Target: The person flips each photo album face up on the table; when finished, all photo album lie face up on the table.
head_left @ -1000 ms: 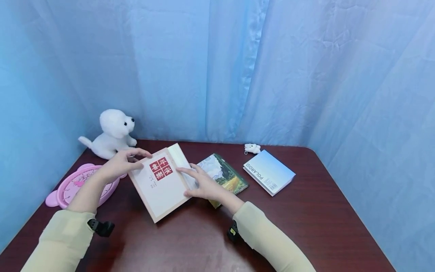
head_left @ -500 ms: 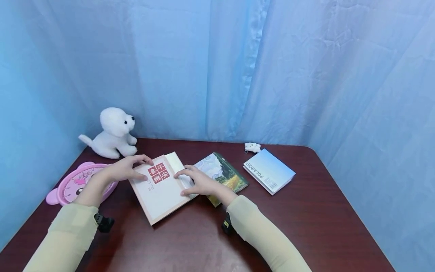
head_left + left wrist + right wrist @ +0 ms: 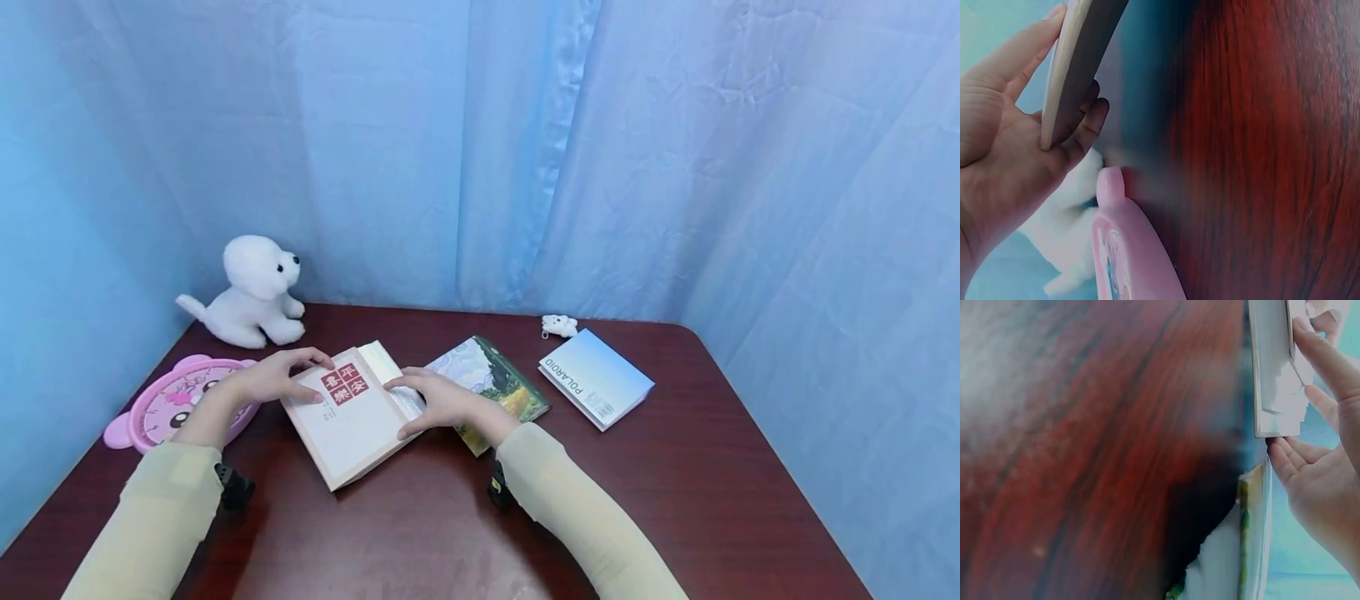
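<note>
Cream cover, red block of characters: a book (image 3: 352, 437) held tilted over the near-left part of the surface (image 3: 397, 542). Left wrist view shows its edge raised off the wood. Left hand (image 3: 273, 379) grips the far-left edge, thumb on one side, fingers on the other; right hand (image 3: 446, 404) grips the right edge, some fingers under the lower cover, thumb above. Opposite grips probably share the weight and steady the tilt. Right edge parted, pale inner sheet showing; the right-hand hold likely controls that gap.

Just right, partly behind the right hand: a painted-cover notebook (image 3: 498, 387), lying flat. Left, by the forearm: a pink round object (image 3: 161, 412) with ears and cartoon print, clock or dish, cannot tell. White toy dog (image 3: 251, 296) sits behind it. Farther right, a Polaroid album (image 3: 596, 379), small white toy (image 3: 558, 325) just behind. These seem set aside, leaving working room. Blue curtain (image 3: 375, 167) backs everything.
</note>
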